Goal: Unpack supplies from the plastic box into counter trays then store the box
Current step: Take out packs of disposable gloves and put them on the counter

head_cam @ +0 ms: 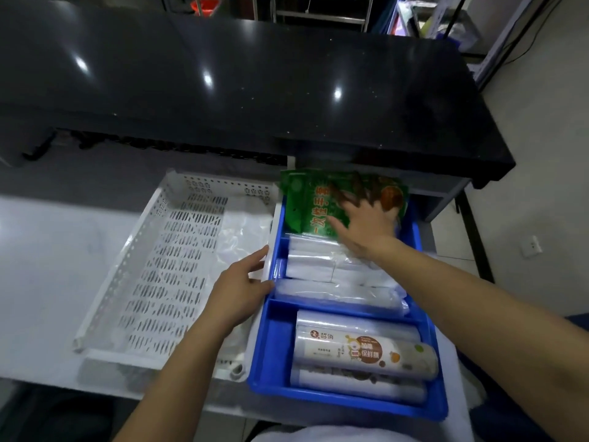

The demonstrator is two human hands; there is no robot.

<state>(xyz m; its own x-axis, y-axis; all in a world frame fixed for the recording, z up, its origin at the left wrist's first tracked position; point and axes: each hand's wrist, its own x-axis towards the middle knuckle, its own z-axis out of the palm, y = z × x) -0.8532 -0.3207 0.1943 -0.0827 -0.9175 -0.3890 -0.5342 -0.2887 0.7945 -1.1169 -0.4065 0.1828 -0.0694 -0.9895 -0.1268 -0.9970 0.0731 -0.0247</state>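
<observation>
A blue divided tray [274, 352] sits at the counter's front right. Its far end holds a green glove packet [310, 205], its middle holds clear plastic bag bundles [322, 266], and its near compartment holds rolls of cling film [360, 352]. My right hand [366, 224] lies flat on the green packet with fingers spread, blurred by motion. My left hand [239, 282] rests with fingers apart on the rim between the blue tray and a white perforated basket [153, 250], which holds only thin clear plastic [245, 231].
A raised black glossy counter [255, 84] overhangs the far side of the white work surface [41, 266]. Metal shelving [322, 14] and tiled floor [541, 154] lie beyond and to the right. A wall socket [533, 246] is low on the right.
</observation>
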